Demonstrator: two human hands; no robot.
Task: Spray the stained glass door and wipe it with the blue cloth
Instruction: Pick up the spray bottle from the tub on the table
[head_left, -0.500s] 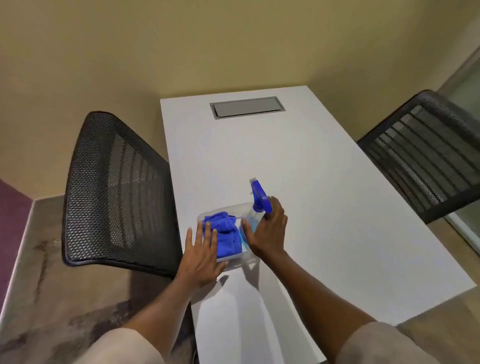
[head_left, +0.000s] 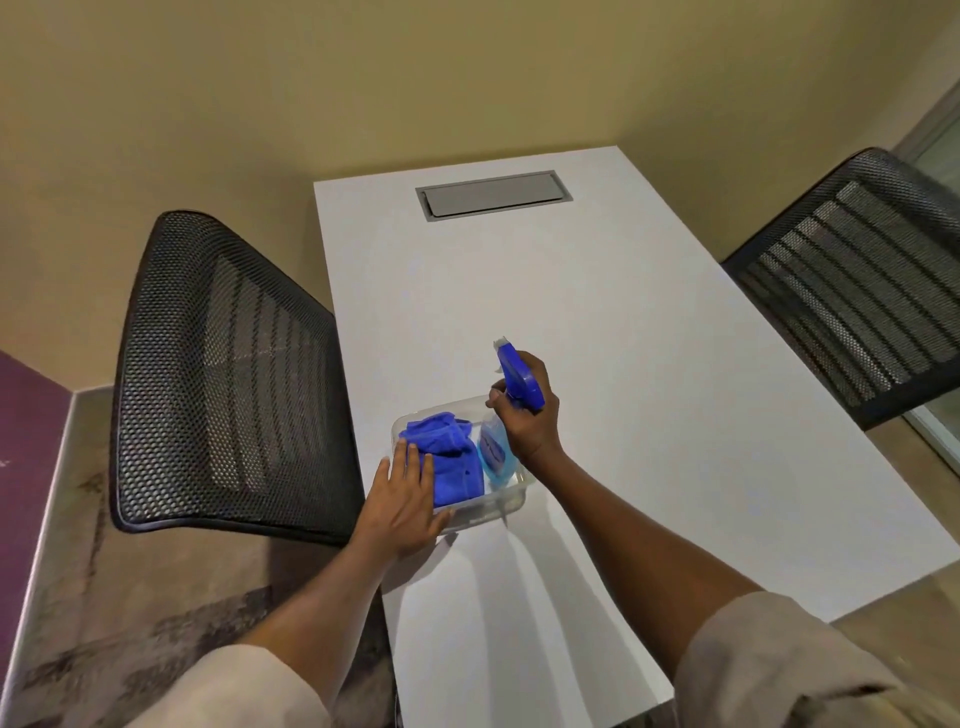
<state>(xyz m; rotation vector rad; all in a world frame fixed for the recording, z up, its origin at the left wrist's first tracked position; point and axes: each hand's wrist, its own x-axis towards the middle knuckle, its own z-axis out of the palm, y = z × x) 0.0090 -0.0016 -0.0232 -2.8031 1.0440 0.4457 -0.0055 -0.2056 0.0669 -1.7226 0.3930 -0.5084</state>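
A clear plastic container (head_left: 511, 500) sits near the left edge of a white table (head_left: 597, 338). Inside it lies a folded blue cloth (head_left: 447, 452). My right hand (head_left: 527, 415) grips the neck of a spray bottle (head_left: 496, 452) with a blue trigger head and pale blue liquid; the bottle's base is still within the container. My left hand (head_left: 402, 501) rests flat on the container's near left corner, fingers spread and touching the cloth's edge. A strip of glass door (head_left: 940, 150) shows at the far right.
A black mesh chair (head_left: 228, 374) stands close to the table's left side. A second black mesh chair (head_left: 852, 280) stands at the right. A grey cable hatch (head_left: 493, 195) is set into the far end of the table. A beige wall lies behind.
My right hand has lifted the spray bottle higher and tilted it, so more of the bottle body shows. My left hand stays on the container.
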